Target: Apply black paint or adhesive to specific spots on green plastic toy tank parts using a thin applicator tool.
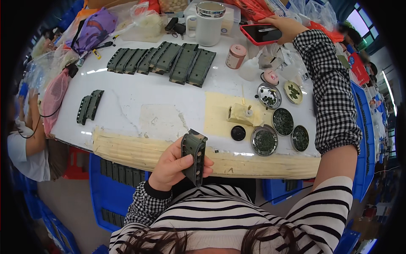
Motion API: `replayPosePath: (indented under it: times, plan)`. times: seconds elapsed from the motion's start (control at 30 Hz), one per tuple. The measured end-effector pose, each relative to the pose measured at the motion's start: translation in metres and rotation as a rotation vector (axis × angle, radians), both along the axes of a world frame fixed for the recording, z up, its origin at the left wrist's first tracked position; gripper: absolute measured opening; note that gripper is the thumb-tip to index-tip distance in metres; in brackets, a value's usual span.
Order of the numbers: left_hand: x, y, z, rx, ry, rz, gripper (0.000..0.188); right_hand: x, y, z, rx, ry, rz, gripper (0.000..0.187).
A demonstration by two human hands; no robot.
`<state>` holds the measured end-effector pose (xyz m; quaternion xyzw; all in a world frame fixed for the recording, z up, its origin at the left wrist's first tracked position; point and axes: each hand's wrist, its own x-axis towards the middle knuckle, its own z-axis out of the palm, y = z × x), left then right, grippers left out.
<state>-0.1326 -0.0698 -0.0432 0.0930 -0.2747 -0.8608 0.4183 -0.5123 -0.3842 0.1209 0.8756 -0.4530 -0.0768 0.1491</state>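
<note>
Near the table's front edge, my left hand [170, 165] is closed around a dark green curved plastic part [193, 158] with a ribbed edge and tan patches, held tilted upright. My right arm reaches to the far right, where my right hand [289, 28] grips the right end of a phone [259, 35] in a red case. Its screen is dark with a pale spot on it. Similar green parts [160, 59] lie in a row at the back, and two more [89, 106] rest at the left.
Round tins of small dark green bits [264, 142] stand at the right, beside a tape-wrapped block [243, 114] and a black round cap [238, 133]. A white lidded mug [206, 26] and a pink jar [235, 56] stand farther back. Blue trays [96, 190] sit below the table.
</note>
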Motion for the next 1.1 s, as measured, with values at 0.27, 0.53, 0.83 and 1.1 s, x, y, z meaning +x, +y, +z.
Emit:
replayPosePath:
  times: [0.27,0.53,0.83,1.1]
  plan:
    - [0.003,-0.001,0.010,0.056,-0.065,-0.047,0.047,0.032,-0.014,0.005,0.252,0.053,-0.093,0.095]
    - [-0.003,-0.001,0.020,0.106,-0.129,0.006,0.040,0.029,-0.028,0.014,0.305,0.113,-0.029,0.099]
    - [0.001,-0.003,0.009,0.049,-0.034,-0.096,0.046,-0.007,0.032,0.026,-0.051,-0.313,0.130,0.065]
    - [0.001,-0.001,0.004,0.026,-0.020,-0.091,0.047,0.001,0.195,0.000,0.015,-0.588,-0.141,0.020]
